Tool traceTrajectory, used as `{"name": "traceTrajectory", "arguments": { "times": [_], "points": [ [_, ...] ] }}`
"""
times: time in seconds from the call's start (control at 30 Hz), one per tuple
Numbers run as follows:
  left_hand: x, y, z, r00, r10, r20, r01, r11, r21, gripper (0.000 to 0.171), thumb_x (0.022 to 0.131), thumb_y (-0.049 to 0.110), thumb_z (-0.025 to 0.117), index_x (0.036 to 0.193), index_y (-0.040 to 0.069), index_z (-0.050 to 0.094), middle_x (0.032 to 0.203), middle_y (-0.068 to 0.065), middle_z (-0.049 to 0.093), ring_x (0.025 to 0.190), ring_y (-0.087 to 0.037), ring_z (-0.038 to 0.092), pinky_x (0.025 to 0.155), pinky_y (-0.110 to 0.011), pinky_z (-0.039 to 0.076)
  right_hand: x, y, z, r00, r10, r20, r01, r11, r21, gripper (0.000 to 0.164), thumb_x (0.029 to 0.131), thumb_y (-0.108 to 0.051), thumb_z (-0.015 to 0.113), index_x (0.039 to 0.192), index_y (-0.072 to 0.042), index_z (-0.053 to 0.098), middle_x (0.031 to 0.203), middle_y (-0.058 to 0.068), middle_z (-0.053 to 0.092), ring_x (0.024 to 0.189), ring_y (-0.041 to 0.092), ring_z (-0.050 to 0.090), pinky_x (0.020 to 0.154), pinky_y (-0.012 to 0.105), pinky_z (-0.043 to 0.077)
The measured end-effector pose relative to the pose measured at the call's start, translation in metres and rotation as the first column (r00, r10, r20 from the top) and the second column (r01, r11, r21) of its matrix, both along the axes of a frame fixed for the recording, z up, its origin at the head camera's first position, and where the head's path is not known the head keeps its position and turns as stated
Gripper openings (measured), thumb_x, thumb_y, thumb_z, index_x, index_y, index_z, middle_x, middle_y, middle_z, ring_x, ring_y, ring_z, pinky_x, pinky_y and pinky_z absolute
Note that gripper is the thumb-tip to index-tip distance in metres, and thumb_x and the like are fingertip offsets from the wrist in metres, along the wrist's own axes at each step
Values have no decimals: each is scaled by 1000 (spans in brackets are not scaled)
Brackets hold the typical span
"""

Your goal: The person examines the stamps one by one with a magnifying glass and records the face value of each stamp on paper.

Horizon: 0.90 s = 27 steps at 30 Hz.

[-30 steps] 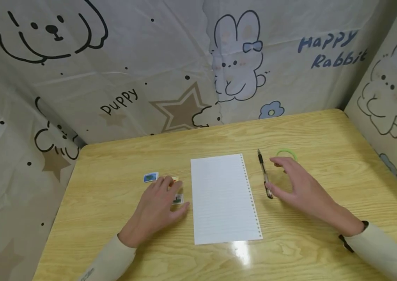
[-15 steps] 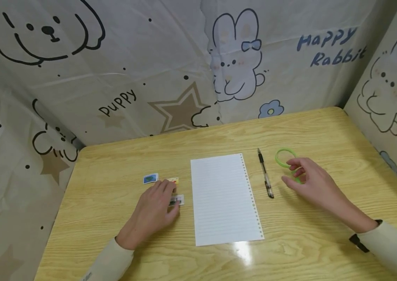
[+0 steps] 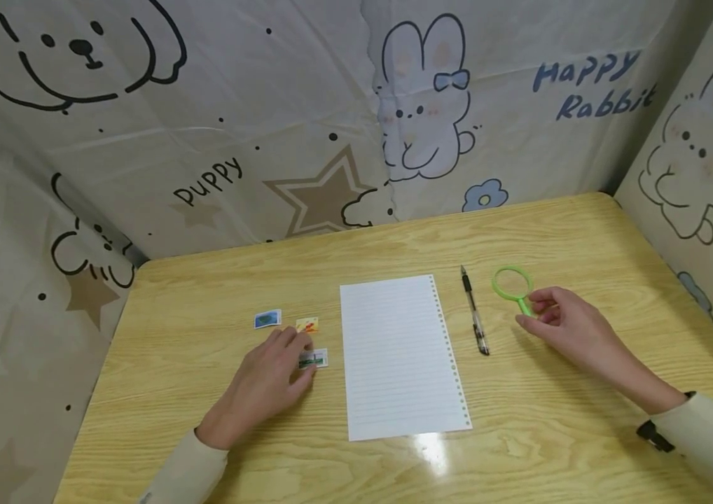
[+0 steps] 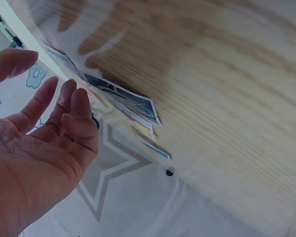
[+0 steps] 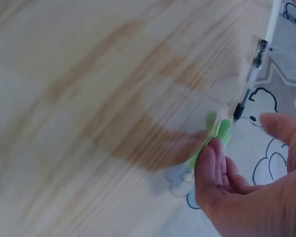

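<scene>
My right hand [image 3: 573, 323] is at the handle of a green magnifying glass [image 3: 524, 306] lying on the table. In the right wrist view, my fingers [image 5: 214, 163] are right beside the green handle [image 5: 224, 129], and the thumb stands apart from it. My left hand [image 3: 271, 374] has loosely bent fingers and holds nothing. It hovers by three small postage stamps: a blue one [image 3: 267, 319], a yellow one [image 3: 307, 324] and a white-edged green one [image 3: 314, 359], which the hand partly covers. The left wrist view has the nearest stamp [image 4: 126, 100] below the fingertips.
A lined sheet of paper [image 3: 403, 357] with punched holes down its right side lies between the hands. Between the sheet and the magnifying glass is a black-gripped pen [image 3: 475, 311]. Cartoon-printed cloth [image 3: 306, 84] hangs behind the wooden table [image 3: 552, 238] and along its sides.
My right hand has moved right from beside the pen to the magnifying glass's handle, uncovering the ring. My left hand has drawn back slightly left, showing more of the stamps.
</scene>
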<state>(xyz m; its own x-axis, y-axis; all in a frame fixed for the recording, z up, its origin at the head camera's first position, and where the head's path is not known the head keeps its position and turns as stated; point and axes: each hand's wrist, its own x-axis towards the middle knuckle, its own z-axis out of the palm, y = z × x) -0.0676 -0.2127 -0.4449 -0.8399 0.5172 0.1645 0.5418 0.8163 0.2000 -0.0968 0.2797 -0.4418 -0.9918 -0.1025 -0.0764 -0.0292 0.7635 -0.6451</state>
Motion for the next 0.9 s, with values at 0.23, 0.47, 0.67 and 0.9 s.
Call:
{"name": "traceTrajectory", "arguments": {
  "times": [0.23, 0.47, 0.67, 0.9],
  "points": [
    [1, -3, -2, 1000, -10, 8, 10, 1000, 29, 24, 94, 11, 86, 108, 5, 68, 100, -4, 62, 86, -18, 55, 70, -34, 52, -7, 1, 0, 1000, 10, 28, -10, 1000, 15, 67, 104, -44, 76, 139, 10, 59, 120, 20, 69, 104, 32, 68, 84, 44, 53],
    [-1, -5, -3, 998, -4, 55, 2, 999, 35, 20, 95, 8, 84, 110, 5, 70, 105, -4, 63, 90, -18, 57, 72, -35, 53, -10, 5, -5, 999, 3, 52, -4, 1000, 22, 59, 102, -41, 79, 130, 8, 64, 106, 10, 69, 93, 23, 66, 76, 35, 50],
    [-2, -5, -4, 996, 17, 82, -22, 997, 71, 17, 96, 5, 84, 108, 4, 71, 103, -3, 62, 90, -16, 55, 74, -35, 53, -11, 7, -7, 999, 14, 34, -15, 999, 35, 46, 101, -36, 82, 119, 5, 69, 96, 5, 70, 86, 19, 66, 73, 34, 51],
    [-3, -4, -6, 994, 40, 104, -50, 994, 96, 16, 97, 5, 83, 107, 5, 71, 102, -3, 62, 91, -17, 54, 76, -36, 53, -14, 7, -7, 999, 35, 13, -36, 997, 62, 31, 99, -24, 82, 110, 3, 72, 91, 3, 72, 80, 16, 67, 72, 34, 51]
  ]
}}
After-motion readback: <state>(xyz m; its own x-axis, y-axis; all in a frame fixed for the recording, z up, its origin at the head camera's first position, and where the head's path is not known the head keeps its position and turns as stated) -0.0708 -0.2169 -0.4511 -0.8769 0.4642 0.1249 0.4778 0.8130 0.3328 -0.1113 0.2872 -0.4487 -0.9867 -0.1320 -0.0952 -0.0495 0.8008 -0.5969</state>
